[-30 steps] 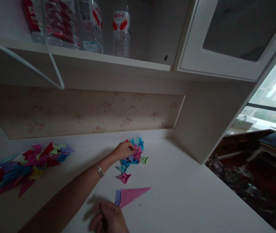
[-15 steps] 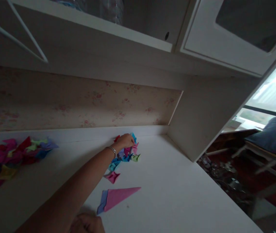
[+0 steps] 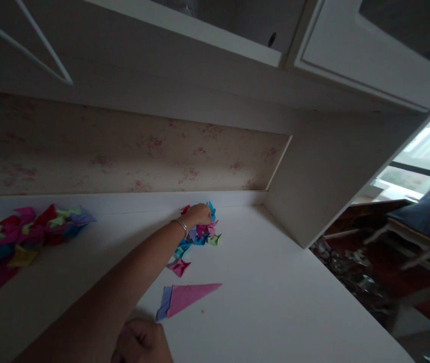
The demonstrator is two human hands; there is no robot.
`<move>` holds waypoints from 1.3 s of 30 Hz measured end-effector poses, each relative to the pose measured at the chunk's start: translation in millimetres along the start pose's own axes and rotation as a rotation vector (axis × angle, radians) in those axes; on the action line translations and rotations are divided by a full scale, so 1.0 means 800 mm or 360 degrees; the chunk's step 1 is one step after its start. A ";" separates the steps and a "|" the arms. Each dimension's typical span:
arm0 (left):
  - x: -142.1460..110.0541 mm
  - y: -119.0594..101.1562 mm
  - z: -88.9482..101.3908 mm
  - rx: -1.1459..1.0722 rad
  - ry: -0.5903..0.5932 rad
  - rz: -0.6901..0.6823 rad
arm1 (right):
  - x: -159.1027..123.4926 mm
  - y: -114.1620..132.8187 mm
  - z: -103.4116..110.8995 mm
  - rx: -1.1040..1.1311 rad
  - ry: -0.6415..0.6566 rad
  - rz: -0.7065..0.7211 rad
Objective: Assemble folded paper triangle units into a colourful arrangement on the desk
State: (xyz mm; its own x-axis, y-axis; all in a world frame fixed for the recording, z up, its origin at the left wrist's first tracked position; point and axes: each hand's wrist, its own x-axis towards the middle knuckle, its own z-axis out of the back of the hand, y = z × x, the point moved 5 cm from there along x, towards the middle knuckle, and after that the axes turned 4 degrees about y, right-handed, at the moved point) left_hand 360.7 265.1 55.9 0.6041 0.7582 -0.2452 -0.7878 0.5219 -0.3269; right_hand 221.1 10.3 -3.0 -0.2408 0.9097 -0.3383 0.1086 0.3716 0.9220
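Note:
My left hand (image 3: 199, 215), with a silver bracelet at the wrist, reaches over a small cluster of folded paper pieces by the back edge. Its fingers are curled closed, and whatever they pinch is hidden. Beside it lie a blue paper piece (image 3: 211, 210), a pink one (image 3: 212, 228), a light green one (image 3: 215, 239) and a darker blue one (image 3: 199, 240). A separate pink origami piece (image 3: 179, 267) sits nearer to me. Closer still is a long folded pink and violet paper (image 3: 192, 297). At the bottom, my right hand (image 3: 142, 340) rests as a closed fist; nothing shows in it.
A larger heap of colourful folded papers (image 3: 29, 229) lies on the left of the white desk (image 3: 260, 302). Overhead hangs a shelf (image 3: 184, 33) with a cabinet door (image 3: 366, 50). A side panel (image 3: 328, 166) bounds the right. Beyond it stands a cushioned seat (image 3: 426, 217).
The view has shifted slightly, moving the desk things a little up and right in the picture. My left hand stays at the cluster; more of my right fist shows.

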 end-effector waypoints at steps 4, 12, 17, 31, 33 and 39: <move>-0.007 -0.003 0.005 -0.0007 -0.0027 -0.0019 | 0.001 0.001 0.001 -0.0014 0.0011 0.0025; -0.024 -0.018 0.040 -0.0110 -0.0263 -0.0183 | 0.008 -0.016 0.003 0.0080 0.0083 0.0072; -0.070 -0.004 0.065 -0.0253 -0.0507 -0.0142 | 0.005 -0.014 0.003 0.0122 0.0142 0.0120; -0.363 0.173 -0.092 -0.1025 -0.0606 0.0334 | 0.003 -0.019 0.006 0.0064 0.0167 0.0279; -0.395 0.191 -0.109 -0.1118 -0.0606 0.0396 | 0.002 -0.020 0.008 0.0071 0.0146 0.0284; -0.441 0.220 -0.139 -0.1395 -0.0581 0.0542 | 0.000 -0.023 0.012 0.0123 0.0055 0.0280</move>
State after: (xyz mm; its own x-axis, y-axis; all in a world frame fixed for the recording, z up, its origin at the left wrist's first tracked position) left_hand 22.3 46.3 -16.3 0.1738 0.9634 -0.2041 -0.4572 -0.1046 -0.8832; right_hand 228.2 5.4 -21.5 -0.2444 0.9554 -0.1656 0.2251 0.2220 0.9487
